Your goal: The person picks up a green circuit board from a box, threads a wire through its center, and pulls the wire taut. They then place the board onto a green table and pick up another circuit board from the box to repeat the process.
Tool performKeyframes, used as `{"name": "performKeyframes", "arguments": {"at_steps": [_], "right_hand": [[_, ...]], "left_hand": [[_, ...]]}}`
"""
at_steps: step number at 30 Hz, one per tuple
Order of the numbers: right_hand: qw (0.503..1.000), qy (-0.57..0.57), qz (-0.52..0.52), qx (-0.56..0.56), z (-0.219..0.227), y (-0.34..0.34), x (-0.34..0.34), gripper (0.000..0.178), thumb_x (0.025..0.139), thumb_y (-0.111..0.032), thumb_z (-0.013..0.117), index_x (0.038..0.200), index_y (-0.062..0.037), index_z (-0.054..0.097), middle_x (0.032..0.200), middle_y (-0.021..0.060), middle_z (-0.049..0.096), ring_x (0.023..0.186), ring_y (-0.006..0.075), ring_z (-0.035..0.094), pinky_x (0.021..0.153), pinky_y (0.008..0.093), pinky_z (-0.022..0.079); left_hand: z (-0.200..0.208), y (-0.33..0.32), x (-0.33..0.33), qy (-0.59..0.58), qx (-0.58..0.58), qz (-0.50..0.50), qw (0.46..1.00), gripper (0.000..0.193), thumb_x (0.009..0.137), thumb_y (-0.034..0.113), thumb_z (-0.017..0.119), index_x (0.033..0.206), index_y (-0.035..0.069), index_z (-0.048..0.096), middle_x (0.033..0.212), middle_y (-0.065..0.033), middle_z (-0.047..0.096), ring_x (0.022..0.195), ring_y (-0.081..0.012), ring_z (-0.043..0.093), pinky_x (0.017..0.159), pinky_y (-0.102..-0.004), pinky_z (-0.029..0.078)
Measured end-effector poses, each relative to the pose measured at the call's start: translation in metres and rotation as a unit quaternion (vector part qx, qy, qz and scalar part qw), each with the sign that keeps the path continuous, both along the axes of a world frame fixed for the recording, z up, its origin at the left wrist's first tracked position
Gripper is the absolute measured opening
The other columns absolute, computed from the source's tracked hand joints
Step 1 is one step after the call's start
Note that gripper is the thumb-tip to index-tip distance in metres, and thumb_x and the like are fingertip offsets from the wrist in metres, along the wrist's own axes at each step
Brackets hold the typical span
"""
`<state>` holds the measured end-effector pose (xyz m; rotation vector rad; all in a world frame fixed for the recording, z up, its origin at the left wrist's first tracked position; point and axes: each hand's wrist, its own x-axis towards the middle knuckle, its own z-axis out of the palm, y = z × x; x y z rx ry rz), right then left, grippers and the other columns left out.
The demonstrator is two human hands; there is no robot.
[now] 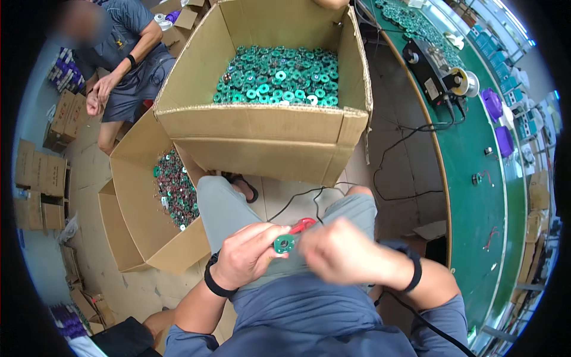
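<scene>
My left hand (248,254) is closed, pinching a small round green circuit board (284,243) with a hole in its middle. Just right of it is my right hand (339,253), its fingers curled but smeared by motion, so whether it grips anything is unclear. Between the two hands, beyond the board, shows a red curved thing (303,225); its kind and which hand it belongs to are hidden. Both hands are above my lap. Ahead of my knees stands a big cardboard box (262,128) with many round green boards (279,74) inside.
A second cardboard box (134,196), left of my knee, holds boards with red wires (178,196). Along the right runs a green workbench (470,238) with a black device (428,71) and a wire spool (467,82). Black cables cross the floor. Another person (128,53) sits at upper left.
</scene>
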<state>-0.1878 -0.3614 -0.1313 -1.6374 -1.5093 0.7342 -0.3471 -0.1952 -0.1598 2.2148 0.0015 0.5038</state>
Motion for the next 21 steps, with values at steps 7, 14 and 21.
{"name": "performKeyframes", "arguments": {"at_steps": [7, 14, 21], "right_hand": [[0.999, 0.032, 0.003, 0.034, 0.010, -0.004, -0.005, 0.004, 0.080, 0.001, 0.059, 0.077, -0.0020, 0.059, 0.066, 0.0151, 0.060, 0.061, 0.0343, 0.062, 0.056, 0.0417, 0.050], [1.000, -0.003, -0.011, 0.001, 0.004, -0.004, 0.003, 0.003, 0.079, -0.001, 0.059, 0.080, -0.0033, 0.058, 0.069, 0.0141, 0.059, 0.063, 0.0357, 0.062, 0.058, 0.0431, 0.050], [1.000, 0.009, 0.021, -0.001, 0.001, -0.009, -0.005, 0.001, 0.083, -0.005, 0.062, 0.083, -0.0047, 0.063, 0.069, 0.0142, 0.063, 0.066, 0.0340, 0.066, 0.059, 0.0413, 0.052]], "left_hand": [[-0.005, 0.000, -0.003, 0.009, 0.001, 0.006, 1.000, 0.042, 0.076, 0.005, 0.080, 0.116, 0.001, 0.068, 0.095, -0.0157, 0.069, 0.080, -0.0308, 0.069, 0.071, -0.0368, 0.057], [0.000, -0.001, 0.000, 0.008, 0.002, 0.014, 1.000, 0.042, 0.075, 0.005, 0.080, 0.116, 0.002, 0.069, 0.095, -0.0154, 0.070, 0.081, -0.0301, 0.069, 0.070, -0.0370, 0.057], [-0.004, -0.001, -0.003, 0.006, -0.004, 0.005, 1.000, 0.041, 0.077, 0.005, 0.079, 0.117, 0.003, 0.069, 0.096, -0.0145, 0.071, 0.082, -0.0311, 0.069, 0.071, -0.0370, 0.057]]}}
